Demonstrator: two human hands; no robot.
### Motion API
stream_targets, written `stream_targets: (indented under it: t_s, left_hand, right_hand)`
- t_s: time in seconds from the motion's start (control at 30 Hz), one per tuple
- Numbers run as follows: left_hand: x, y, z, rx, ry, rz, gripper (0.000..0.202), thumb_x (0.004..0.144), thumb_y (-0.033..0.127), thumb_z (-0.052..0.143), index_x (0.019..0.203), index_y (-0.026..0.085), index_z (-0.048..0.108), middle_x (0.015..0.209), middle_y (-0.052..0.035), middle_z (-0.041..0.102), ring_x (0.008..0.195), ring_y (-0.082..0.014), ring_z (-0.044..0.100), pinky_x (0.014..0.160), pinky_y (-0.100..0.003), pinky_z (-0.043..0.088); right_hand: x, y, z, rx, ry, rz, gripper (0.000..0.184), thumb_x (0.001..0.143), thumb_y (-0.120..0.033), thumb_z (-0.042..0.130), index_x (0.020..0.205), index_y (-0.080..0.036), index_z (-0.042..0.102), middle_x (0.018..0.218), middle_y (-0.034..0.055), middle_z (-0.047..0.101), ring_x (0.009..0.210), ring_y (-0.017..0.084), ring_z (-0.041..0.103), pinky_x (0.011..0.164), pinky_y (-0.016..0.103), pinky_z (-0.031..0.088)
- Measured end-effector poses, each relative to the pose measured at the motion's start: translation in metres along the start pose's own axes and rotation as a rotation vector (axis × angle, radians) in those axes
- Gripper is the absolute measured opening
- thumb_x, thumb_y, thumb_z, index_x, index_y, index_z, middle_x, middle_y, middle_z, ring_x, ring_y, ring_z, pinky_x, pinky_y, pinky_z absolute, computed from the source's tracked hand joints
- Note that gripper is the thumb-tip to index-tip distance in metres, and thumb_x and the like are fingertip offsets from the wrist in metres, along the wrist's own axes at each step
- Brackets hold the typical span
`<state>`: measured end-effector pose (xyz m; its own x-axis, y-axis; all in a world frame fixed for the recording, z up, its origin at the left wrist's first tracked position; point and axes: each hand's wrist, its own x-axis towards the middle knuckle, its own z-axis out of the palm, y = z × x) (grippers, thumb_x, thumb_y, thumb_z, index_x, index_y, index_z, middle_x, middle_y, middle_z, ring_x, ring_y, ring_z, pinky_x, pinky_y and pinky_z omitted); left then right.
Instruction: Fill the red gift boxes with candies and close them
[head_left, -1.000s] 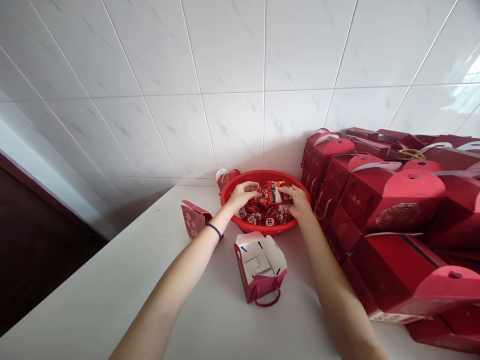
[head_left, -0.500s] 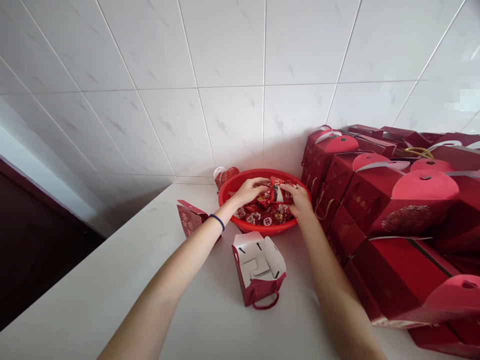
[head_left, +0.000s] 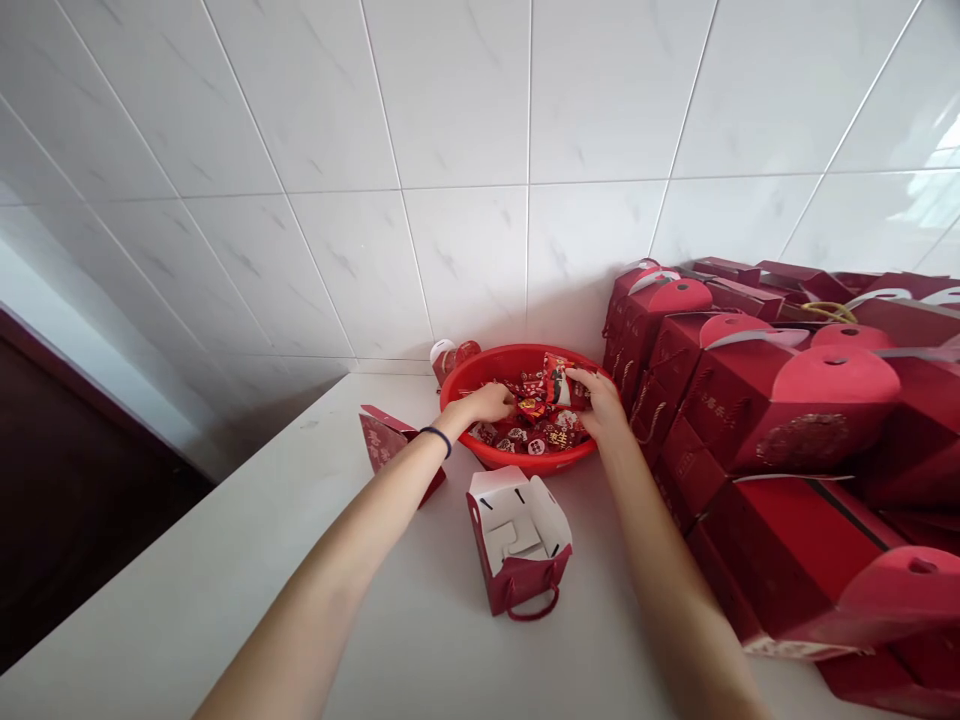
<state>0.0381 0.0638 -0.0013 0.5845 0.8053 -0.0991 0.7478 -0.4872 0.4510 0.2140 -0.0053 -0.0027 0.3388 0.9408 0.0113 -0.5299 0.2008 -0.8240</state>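
A red plastic basin (head_left: 525, 463) holds many small red-wrapped sweets (head_left: 536, 437). Over its right side, my right hand (head_left: 600, 400) grips a red and white candy packet (head_left: 557, 380), perhaps with another wrapper under the palm. My left hand (head_left: 491, 402) reaches into the left part of the basin with its fingers curled down among the sweets; whether it pinches one is hidden. In front of the basin stands a small dark red gift box (head_left: 517, 585), its top open and its white inside bare, with a cord handle hanging toward me.
Dark red gift boxes (head_left: 780, 420) are stacked high along the right. A folded red card piece (head_left: 386, 440) stands left of the basin, and a small red box (head_left: 454, 358) sits behind it. The white table (head_left: 300, 530) meets a tiled wall (head_left: 465, 240).
My left hand has moved away from the packet, down and left into the sweets. My right hand still holds the packet over the basin. The view has shifted slightly.
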Motion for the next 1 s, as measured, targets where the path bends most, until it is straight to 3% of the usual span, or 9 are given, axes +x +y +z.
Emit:
stream_targets:
  t_s: [0.13,0.27,0.33,0.43,0.57,0.67,0.77,0.9,1.0]
  left_hand:
    - [-0.042,0.014,-0.022,-0.143,0.065,0.099,0.027,0.086,0.028,0.049,0.089,0.016,0.073,0.094,-0.0052,0.074,0.089,-0.0191,0.065,0.082,-0.027,0.05]
    - [-0.098,0.033,-0.031,-0.357,-0.17,0.245,0.024,0.085,0.033,0.056,0.09,0.017,0.073,0.092,-0.004,0.073,0.088,-0.0185,0.066,0.081,-0.027,0.049]
    - [-0.122,0.038,-0.031,-0.331,-0.207,0.27,0.026,0.084,0.032,0.06,0.103,0.02,0.073,0.104,-0.004,0.072,0.095,-0.019,0.066,0.085,-0.027,0.048]
    - [-0.144,0.04,-0.026,-0.18,-0.122,0.261,0.028,0.084,0.032,0.061,0.106,0.024,0.074,0.115,-0.0046,0.069,0.102,-0.0205,0.063,0.089,-0.028,0.046]
    - [-0.156,0.035,-0.022,-0.056,-0.189,0.139,0.022,0.082,0.034,0.061,0.094,0.022,0.076,0.096,-0.004,0.07,0.086,-0.0193,0.063,0.074,-0.026,0.045]
    - [-0.16,0.029,-0.022,-0.097,-0.273,0.092,0.026,0.076,0.033,0.067,0.099,0.023,0.075,0.09,-0.001,0.07,0.078,-0.0179,0.063,0.064,-0.023,0.042]
    - [-0.161,0.021,-0.023,-0.13,-0.272,0.081,0.044,0.068,0.034,0.074,0.111,0.025,0.073,0.091,0.0001,0.072,0.079,-0.0182,0.065,0.065,-0.022,0.044]
    - [-0.161,0.014,-0.024,-0.125,-0.303,0.06,0.062,0.063,0.036,0.077,0.123,0.024,0.067,0.093,-0.0013,0.072,0.081,-0.0195,0.066,0.064,-0.022,0.045]
    - [-0.162,0.013,-0.023,-0.156,-0.31,0.07,0.057,0.062,0.032,0.077,0.118,0.024,0.068,0.093,-0.0012,0.072,0.081,-0.0195,0.066,0.061,-0.022,0.044]
  right_hand:
    - [-0.013,-0.018,0.008,-0.032,-0.072,-0.004,0.023,0.053,-0.019,0.077,0.069,-0.018,0.06,0.064,-0.002,0.067,0.056,0.013,0.062,0.056,0.024,0.054]
    - [-0.037,-0.04,0.016,-0.079,-0.155,-0.048,0.026,0.053,-0.022,0.08,0.072,-0.018,0.062,0.068,-0.0016,0.067,0.06,0.014,0.062,0.058,0.024,0.053]
    - [-0.052,-0.05,0.019,-0.14,-0.241,-0.087,0.027,0.056,-0.025,0.081,0.074,-0.018,0.063,0.071,-0.001,0.067,0.064,0.015,0.062,0.06,0.025,0.053]
    - [-0.075,-0.062,0.021,-0.26,-0.384,-0.118,0.027,0.061,-0.027,0.081,0.08,-0.019,0.064,0.073,-0.0011,0.065,0.065,0.014,0.06,0.059,0.024,0.051]
    - [-0.101,-0.071,0.023,-0.475,-0.579,-0.144,0.024,0.069,-0.027,0.078,0.087,-0.018,0.064,0.072,-0.0025,0.061,0.062,0.012,0.055,0.058,0.021,0.045]
    - [-0.114,-0.074,0.026,-0.683,-0.725,-0.151,0.02,0.073,-0.025,0.074,0.088,-0.018,0.064,0.072,-0.0036,0.057,0.064,0.01,0.05,0.059,0.02,0.041]
    - [-0.119,-0.072,0.029,-0.888,-0.852,-0.15,0.011,0.076,-0.023,0.069,0.082,-0.017,0.061,0.067,-0.005,0.049,0.062,0.009,0.041,0.056,0.02,0.034]
    - [-0.122,-0.066,0.033,-0.989,-0.844,-0.197,0.01,0.077,-0.022,0.066,0.085,-0.018,0.06,0.066,-0.0053,0.046,0.06,0.009,0.037,0.053,0.021,0.03]
    - [-0.124,-0.059,0.039,-0.946,-0.872,-0.169,0.011,0.077,-0.021,0.065,0.087,-0.018,0.061,0.068,-0.0048,0.05,0.061,0.009,0.04,0.055,0.021,0.032]
